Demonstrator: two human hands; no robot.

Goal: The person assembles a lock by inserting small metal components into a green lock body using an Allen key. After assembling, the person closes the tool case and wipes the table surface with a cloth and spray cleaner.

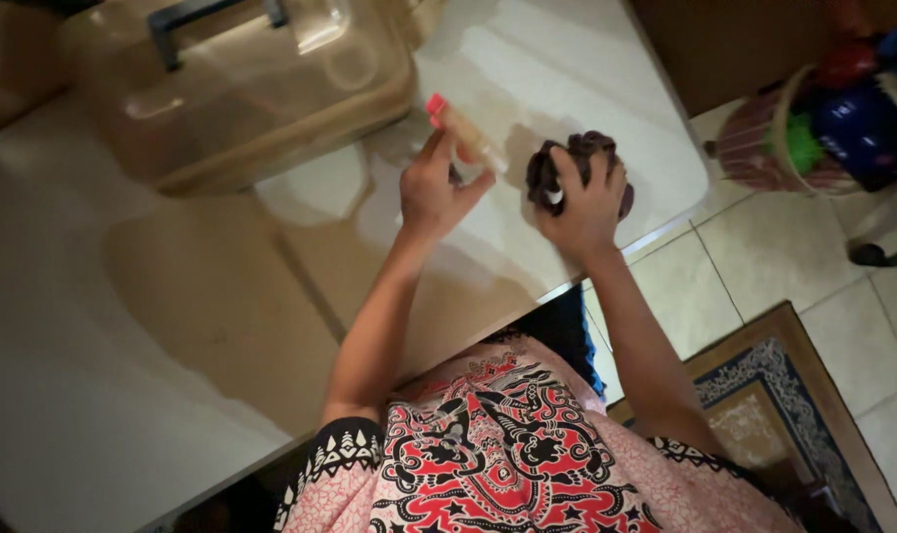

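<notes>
Bottle (465, 131) up off the counter (527, 59), pink cap pointing away, small and clear with a pale yellowish look to it. Left hand (436, 190) has it clamped, thumb on 1 side and fingers curled round the other. Right hand (585, 197) is closed tight on a dark bunched cloth (579, 158), held just beside the bottle, and something small and white shows between the fingers, too small to tell what.

How far along? Cap looks on, cloth and bottle are near but not touching, so I'd judge any wetting or wiping not yet begun; the counter shows glare, no clear streaks.

Containers: 1 big translucent box (241, 94) with a dark handle sits at the far side, lid on, contents hidden. Off to the right on the tiled floor (784, 257), a basket (764, 148) crammed with colourful things.
</notes>
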